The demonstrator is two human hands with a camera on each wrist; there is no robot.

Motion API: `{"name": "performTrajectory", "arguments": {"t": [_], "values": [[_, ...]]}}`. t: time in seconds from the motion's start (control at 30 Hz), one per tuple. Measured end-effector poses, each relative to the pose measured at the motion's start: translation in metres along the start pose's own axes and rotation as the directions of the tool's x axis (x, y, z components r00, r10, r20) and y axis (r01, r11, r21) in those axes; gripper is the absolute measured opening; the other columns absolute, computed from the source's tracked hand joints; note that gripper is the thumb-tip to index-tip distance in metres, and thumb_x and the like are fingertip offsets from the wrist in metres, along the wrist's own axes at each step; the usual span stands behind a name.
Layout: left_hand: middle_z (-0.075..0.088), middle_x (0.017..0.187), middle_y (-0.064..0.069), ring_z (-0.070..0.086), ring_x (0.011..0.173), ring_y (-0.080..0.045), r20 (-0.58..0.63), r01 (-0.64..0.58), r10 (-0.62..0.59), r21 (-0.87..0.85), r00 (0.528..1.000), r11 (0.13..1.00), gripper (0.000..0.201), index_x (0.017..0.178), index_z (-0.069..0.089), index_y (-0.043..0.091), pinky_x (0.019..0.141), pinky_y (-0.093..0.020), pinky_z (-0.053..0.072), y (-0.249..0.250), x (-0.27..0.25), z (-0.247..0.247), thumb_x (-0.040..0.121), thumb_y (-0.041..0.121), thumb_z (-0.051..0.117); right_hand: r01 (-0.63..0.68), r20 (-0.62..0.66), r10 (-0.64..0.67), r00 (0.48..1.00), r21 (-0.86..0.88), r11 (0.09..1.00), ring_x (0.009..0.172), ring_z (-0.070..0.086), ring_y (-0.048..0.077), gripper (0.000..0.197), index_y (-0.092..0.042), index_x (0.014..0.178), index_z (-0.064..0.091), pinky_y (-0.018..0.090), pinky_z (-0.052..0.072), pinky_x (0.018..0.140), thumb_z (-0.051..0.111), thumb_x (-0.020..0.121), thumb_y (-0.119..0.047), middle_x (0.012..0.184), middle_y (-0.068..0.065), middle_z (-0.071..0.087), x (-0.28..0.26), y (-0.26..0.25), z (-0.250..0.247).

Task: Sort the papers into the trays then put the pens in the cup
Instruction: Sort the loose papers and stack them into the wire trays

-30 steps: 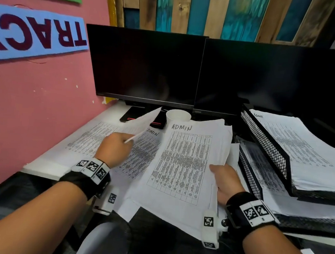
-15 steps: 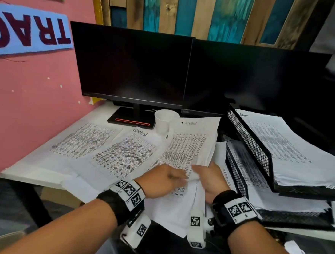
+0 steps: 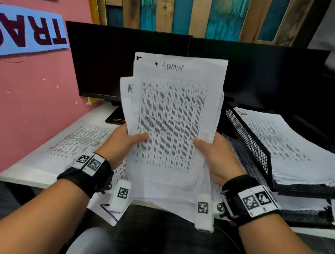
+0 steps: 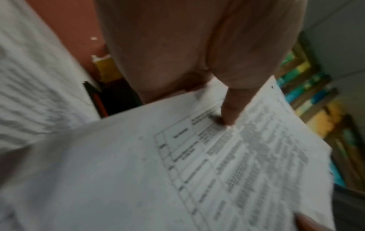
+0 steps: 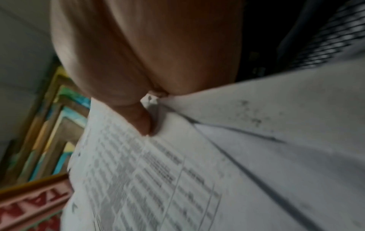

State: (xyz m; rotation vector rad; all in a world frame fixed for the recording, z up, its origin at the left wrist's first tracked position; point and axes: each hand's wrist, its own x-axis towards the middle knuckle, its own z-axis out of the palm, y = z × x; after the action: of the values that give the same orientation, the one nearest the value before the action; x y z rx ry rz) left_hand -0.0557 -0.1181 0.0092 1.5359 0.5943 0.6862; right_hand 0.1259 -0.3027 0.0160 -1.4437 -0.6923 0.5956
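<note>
Paper stack marked "Admin", upright above the desk: my left hand and right hand grip its lower edges. Upper tray beside it holds printed sheets.

Both forearms raised side by side, black wristbands on each. Left hand at eight o'clock of the paper stack, thumb pressed across its face; right hand at four o'clock, thumb likewise on top, fingers hidden behind.
</note>
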Motion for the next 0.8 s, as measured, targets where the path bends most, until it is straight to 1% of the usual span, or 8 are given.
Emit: {"name": "performTrajectory", "arguments": {"t": [0.1, 0.23, 0.3, 0.37, 0.5, 0.63, 0.73, 0.8], "values": [[0.078, 0.111, 0.001, 0.074, 0.106, -0.019, -0.102, -0.130, 0.136, 0.070, 0.985, 0.989, 0.021, 0.112, 0.072, 0.024, 0.099, -0.045, 0.057, 0.022, -0.003, 0.014, 0.101, 0.009, 0.062, 0.139, -0.142, -0.150, 0.978, -0.086, 0.987, 0.111, 0.070, 0.012, 0.035, -0.021, 0.136, 0.064, 0.042, 0.055, 0.103, 0.060, 0.103, -0.011, 0.119, -0.008, 0.075, 0.000, -0.015, 0.015], [0.078, 0.111, -0.001, 0.074, 0.105, -0.019, -0.112, -0.239, 0.250, 0.104, 0.962, 0.965, 0.020, 0.118, 0.072, 0.017, 0.093, -0.042, 0.059, 0.034, -0.007, 0.020, 0.099, 0.013, 0.065, 0.219, -0.210, -0.231, 0.950, -0.081, 0.972, 0.095, 0.071, -0.001, 0.028, -0.024, 0.128, 0.067, 0.026, 0.057, 0.088, 0.067, 0.101, -0.017, 0.106, -0.014, 0.074, -0.003, -0.023, 0.020], [0.078, 0.113, -0.002, 0.075, 0.105, -0.018, -0.076, -0.250, 0.258, 0.093, 0.963, 0.964, 0.025, 0.121, 0.071, 0.015, 0.095, -0.045, 0.060, 0.031, -0.010, 0.019, 0.096, 0.013, 0.070, 0.223, -0.202, -0.237, 0.950, -0.091, 0.971, 0.097, 0.070, -0.006, 0.031, -0.025, 0.128, 0.068, 0.020, 0.055, 0.087, 0.071, 0.098, -0.020, 0.109, -0.016, 0.075, -0.008, -0.018, 0.017], [0.078, 0.115, -0.001, 0.074, 0.107, -0.018, -0.043, -0.230, 0.235, 0.085, 0.971, 0.969, 0.031, 0.124, 0.070, 0.016, 0.098, -0.048, 0.059, 0.025, -0.012, 0.016, 0.093, 0.014, 0.074, 0.197, -0.211, -0.210, 0.955, -0.082, 0.977, 0.105, 0.069, -0.002, 0.034, -0.025, 0.129, 0.067, 0.025, 0.055, 0.095, 0.073, 0.096, -0.020, 0.114, -0.015, 0.075, -0.012, -0.010, 0.013], [0.076, 0.122, -0.004, 0.072, 0.114, -0.024, -0.029, -0.172, 0.170, -0.069, 0.985, 0.983, 0.040, 0.125, 0.068, 0.016, 0.104, -0.051, 0.054, 0.017, -0.017, 0.014, 0.085, 0.022, 0.074, 0.197, -0.291, -0.187, 0.938, 0.006, 0.980, 0.113, 0.072, 0.014, 0.031, -0.018, 0.130, 0.065, 0.046, 0.056, 0.105, 0.069, 0.099, -0.016, 0.119, -0.005, 0.077, -0.013, 0.006, 0.011], [0.075, 0.126, -0.007, 0.069, 0.120, -0.028, -0.003, -0.115, 0.116, -0.175, 0.993, 0.978, 0.045, 0.129, 0.068, 0.013, 0.110, -0.058, 0.047, 0.018, -0.020, 0.015, 0.096, 0.041, 0.062, 0.199, -0.390, -0.154, 0.908, 0.080, 0.977, 0.108, 0.073, 0.020, 0.026, -0.016, 0.127, 0.060, 0.054, 0.052, 0.107, 0.058, 0.102, -0.009, 0.112, 0.004, 0.078, -0.014, 0.020, 0.010], [0.071, 0.134, -0.001, 0.064, 0.130, -0.023, -0.001, -0.098, 0.100, -0.204, 0.995, 0.974, 0.054, 0.138, 0.064, 0.018, 0.117, -0.058, 0.040, 0.021, -0.024, 0.022, 0.099, 0.054, 0.053, 0.159, -0.337, -0.125, 0.933, 0.074, 0.984, 0.108, 0.069, 0.020, 0.028, -0.028, 0.112, 0.063, 0.053, 0.049, 0.110, 0.051, 0.100, -0.005, 0.111, 0.001, 0.075, -0.019, 0.027, 0.018], [0.068, 0.139, 0.001, 0.059, 0.135, -0.023, -0.018, -0.108, 0.106, -0.229, 0.994, 0.968, 0.064, 0.142, 0.060, 0.023, 0.119, -0.059, 0.036, 0.021, -0.025, 0.027, 0.093, 0.064, 0.058, 0.173, -0.317, -0.135, 0.939, 0.093, 0.981, 0.108, 0.068, 0.024, 0.029, -0.024, 0.113, 0.063, 0.054, 0.048, 0.111, 0.050, 0.097, -0.005, 0.114, 0.006, 0.074, -0.020, 0.026, 0.026]]}}
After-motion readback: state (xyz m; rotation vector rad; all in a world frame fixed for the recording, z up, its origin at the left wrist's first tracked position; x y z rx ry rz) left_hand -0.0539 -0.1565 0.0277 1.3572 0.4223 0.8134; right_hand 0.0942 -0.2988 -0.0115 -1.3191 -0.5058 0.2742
